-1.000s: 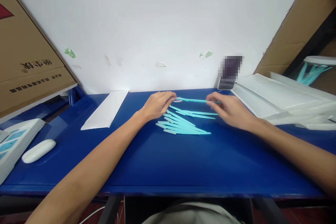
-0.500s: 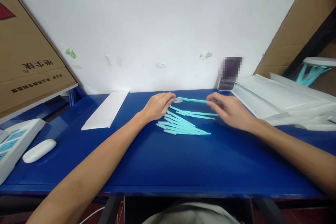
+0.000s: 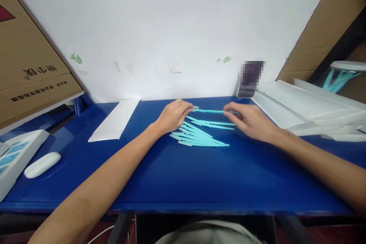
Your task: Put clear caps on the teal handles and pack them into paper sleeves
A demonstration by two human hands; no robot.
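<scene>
My right hand (image 3: pixel 243 118) pinches the handle of a thin turquoise eyebrow razor (image 3: pixel 211 111), which lies nearly level just above the blue table. At its left end, my left hand (image 3: pixel 175 114) is closed, thumb and fingertips together at the razor's head. A small pale translucent piece (image 3: pixel 196 107) shows beside those fingertips; whether it is attached to the razor I cannot tell. Closer to me, several more turquoise razors (image 3: pixel 200 137) lie fanned out on the table, pale heads to the left. Two or so others (image 3: pixel 213 124) rest between that fan and the held one.
On the blue table (image 3: pixel 183 183) lie a white flat strip (image 3: pixel 116 120), a white oval case (image 3: pixel 42 164) and a white power strip (image 3: pixel 20 152) at left. White trays and packaging (image 3: pixel 311 106) sit at right, near a pixelated object (image 3: pixel 250 80). A clear tub (image 3: pixel 343 76) holds turquoise sticks.
The left end of the held razor has dropped slightly, and the pale piece now appears above it instead of below. My right hand has shifted a little left; my left fingertips moved slightly right.
</scene>
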